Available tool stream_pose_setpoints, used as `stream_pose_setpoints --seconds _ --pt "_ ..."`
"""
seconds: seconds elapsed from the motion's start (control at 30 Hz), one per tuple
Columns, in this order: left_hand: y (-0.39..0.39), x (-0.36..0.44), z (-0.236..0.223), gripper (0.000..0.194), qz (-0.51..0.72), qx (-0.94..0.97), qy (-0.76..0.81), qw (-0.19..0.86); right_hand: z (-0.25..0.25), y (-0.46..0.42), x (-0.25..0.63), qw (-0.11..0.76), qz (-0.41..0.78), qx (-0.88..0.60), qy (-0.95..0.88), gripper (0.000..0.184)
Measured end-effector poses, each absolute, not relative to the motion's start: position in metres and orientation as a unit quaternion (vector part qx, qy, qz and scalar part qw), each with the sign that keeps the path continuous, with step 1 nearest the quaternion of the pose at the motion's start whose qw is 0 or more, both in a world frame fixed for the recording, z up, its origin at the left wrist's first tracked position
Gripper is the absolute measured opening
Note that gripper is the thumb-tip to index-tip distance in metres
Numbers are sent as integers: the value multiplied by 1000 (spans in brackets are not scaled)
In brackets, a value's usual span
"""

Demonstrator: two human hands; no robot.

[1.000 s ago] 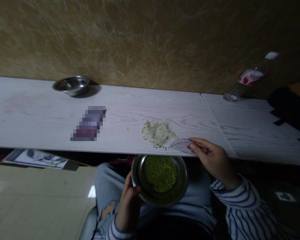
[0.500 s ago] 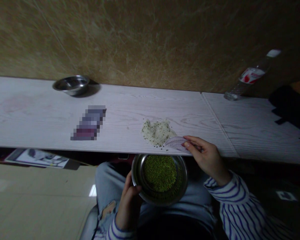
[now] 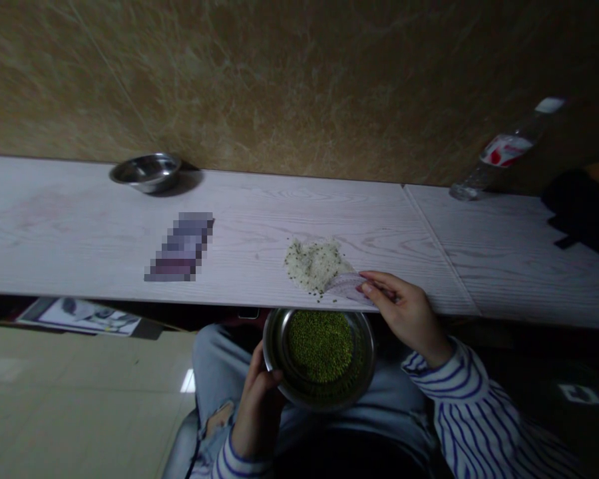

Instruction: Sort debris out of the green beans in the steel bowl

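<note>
My left hand grips the left rim of a steel bowl, which I hold over my lap just below the table edge. Green mung beans cover the bowl's bottom. Between the thumb and fingers of my right hand is a thin, clear protractor with a curved edge. Its tip touches the lower right side of a pile of white rice on the table. Dark green beans are scattered through the pile, and several lie loose at its near edge.
On the white wood-grain table a second steel bowl stands at the back left, near a blurred-out flat item. A plastic bottle stands at the back right, beside a dark item. A stone-patterned wall rises behind.
My right hand and the protractor have shifted slightly left, toward the rice pile. The bowl and my left hand stay in place. The view has moved a little.
</note>
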State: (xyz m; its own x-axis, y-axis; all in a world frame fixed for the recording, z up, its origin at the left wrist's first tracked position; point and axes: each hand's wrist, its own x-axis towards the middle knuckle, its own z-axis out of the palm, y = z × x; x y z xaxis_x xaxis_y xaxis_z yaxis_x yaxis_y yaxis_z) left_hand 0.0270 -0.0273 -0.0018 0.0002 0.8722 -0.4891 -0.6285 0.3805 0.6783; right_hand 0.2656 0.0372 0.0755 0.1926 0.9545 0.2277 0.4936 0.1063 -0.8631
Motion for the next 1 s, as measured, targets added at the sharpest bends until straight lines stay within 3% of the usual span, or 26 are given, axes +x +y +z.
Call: stream_pose_setpoints --seconds 1.0 --pt "-31 23 4 54 531 138 423 721 76 39 266 456 251 -615 -592 26"
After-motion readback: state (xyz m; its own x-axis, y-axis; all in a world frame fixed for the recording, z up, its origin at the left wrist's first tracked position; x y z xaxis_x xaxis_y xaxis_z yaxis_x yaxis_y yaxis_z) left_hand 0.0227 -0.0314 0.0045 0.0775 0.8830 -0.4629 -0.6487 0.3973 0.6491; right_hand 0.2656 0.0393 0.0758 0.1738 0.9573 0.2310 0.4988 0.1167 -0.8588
